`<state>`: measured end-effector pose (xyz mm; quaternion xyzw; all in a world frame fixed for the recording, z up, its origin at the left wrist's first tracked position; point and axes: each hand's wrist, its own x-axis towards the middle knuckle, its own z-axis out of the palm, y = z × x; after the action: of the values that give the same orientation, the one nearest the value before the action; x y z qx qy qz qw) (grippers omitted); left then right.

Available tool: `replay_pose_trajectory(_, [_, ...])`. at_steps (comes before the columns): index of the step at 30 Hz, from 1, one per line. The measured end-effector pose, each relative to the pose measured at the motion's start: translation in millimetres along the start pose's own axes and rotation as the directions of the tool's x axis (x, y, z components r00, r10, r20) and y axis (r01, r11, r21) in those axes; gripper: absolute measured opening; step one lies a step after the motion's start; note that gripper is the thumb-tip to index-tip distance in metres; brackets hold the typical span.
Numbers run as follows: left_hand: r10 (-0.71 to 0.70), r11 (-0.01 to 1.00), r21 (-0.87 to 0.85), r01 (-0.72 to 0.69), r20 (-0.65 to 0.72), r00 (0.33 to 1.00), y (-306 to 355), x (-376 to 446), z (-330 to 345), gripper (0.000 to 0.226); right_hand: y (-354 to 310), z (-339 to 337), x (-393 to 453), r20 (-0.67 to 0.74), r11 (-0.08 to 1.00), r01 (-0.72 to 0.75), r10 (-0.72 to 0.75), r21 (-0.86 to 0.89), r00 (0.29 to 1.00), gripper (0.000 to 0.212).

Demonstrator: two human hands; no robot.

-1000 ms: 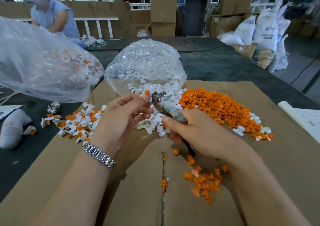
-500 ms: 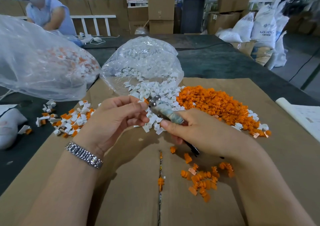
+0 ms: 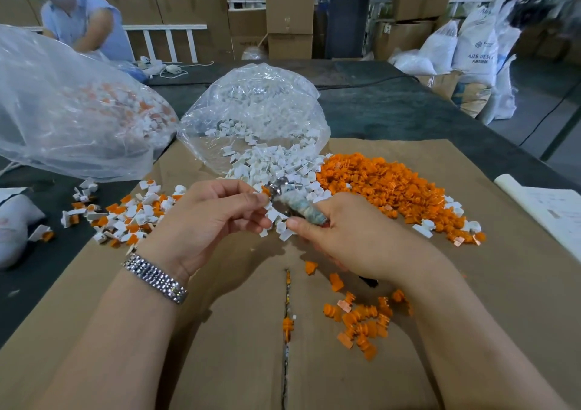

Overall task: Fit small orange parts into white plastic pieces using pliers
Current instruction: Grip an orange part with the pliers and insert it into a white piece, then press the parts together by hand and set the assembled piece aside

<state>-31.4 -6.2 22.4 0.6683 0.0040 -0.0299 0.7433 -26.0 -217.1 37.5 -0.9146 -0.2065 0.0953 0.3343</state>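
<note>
Both forearms are bare, with no sleeves showing. The left hand [image 3: 207,221] has a silver metal watch band [image 3: 155,279] of small shiny links around its wrist. The right hand [image 3: 355,237] wears no band or ring that shows. Fingernails are short and unpainted.
</note>
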Motion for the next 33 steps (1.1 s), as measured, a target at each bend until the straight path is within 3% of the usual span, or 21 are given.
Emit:
replay_pose_trajectory(5, [-0.039, 0.999, 0.012, 0.039, -0.012, 0.999, -1.1, 0.4, 3.4, 0.016, 4.2, 6.7, 3.9, -0.045, 0.988, 0.006, -0.013, -0.153, 0.999, 0.052])
replay_pose_trajectory(8, [-0.053, 0.998, 0.033, 0.054, -0.02, 0.998, -1.5, 2.2, 4.4, 0.015, 7.0, 2.2, 3.2, 0.025, 0.985, -0.017, 0.022, -0.173, 0.999, 0.047])
replay_pose_trajectory(12, [-0.033, 0.998, -0.056, 0.034, 0.017, 0.999, 0.2, 1.0, 4.8, 0.016, 11.2, -11.0, 3.3, 0.024, 0.986, -0.102, 0.1, 0.135, 0.995, 0.027])
replay_pose_trajectory(15, [-0.052, 0.997, -0.051, 0.058, 0.098, 0.994, -1.9, -1.4, 11.0, 0.016, 9.5, -13.8, 3.5, -0.033, 0.91, -0.088, 0.111, 0.405, 0.993, 0.01])
replay_pose_trajectory(18, [-0.051, 0.996, -0.061, 0.059, 0.128, 0.99, -2.1, -2.1, 15.4, 0.018, 7.8, -13.0, 1.9, -0.071, 0.883, -0.009, 0.048, 0.47, 0.996, 0.011])
replay_pose_trajectory(23, [-0.001, 1.0, -0.011, 0.002, 0.055, 0.998, -5.0, -0.8, 21.6, 0.026, 3.5, -7.3, 1.7, -0.163, 0.877, 0.054, 0.029, 0.478, 0.986, 0.022])
replay_pose_trajectory(26, [0.039, 0.997, 0.063, -0.041, 0.02, 0.999, -6.9, -0.3, 24.7, 0.021, 0.5, -1.7, 3.1, -0.21, 0.92, 0.055, 0.03, 0.389, 0.977, 0.022])
replay_pose_trajectory(29, [0.014, 1.0, 0.018, -0.014, 0.003, 1.0, -6.6, -0.3, 25.5, 0.012, 6.0, -2.7, 6.0, -0.269, 0.964, 0.017, 0.057, 0.265, 0.962, 0.021])
replay_pose_trajectory(31, [-0.031, 0.997, -0.066, 0.032, 0.011, 0.999, -5.4, -0.9, 26.1, 0.014, 13.6, -3.3, 9.5, -0.352, 0.996, -0.083, 0.091, 0.038, 0.932, 0.032])
replay_pose_trajectory(33, [-0.072, 0.984, -0.161, 0.079, 0.048, 0.996, -4.3, -0.9, 25.8, 0.012, 19.1, 0.4, 12.7, -0.413, 0.945, -0.243, 0.135, -0.22, 0.901, 0.049])
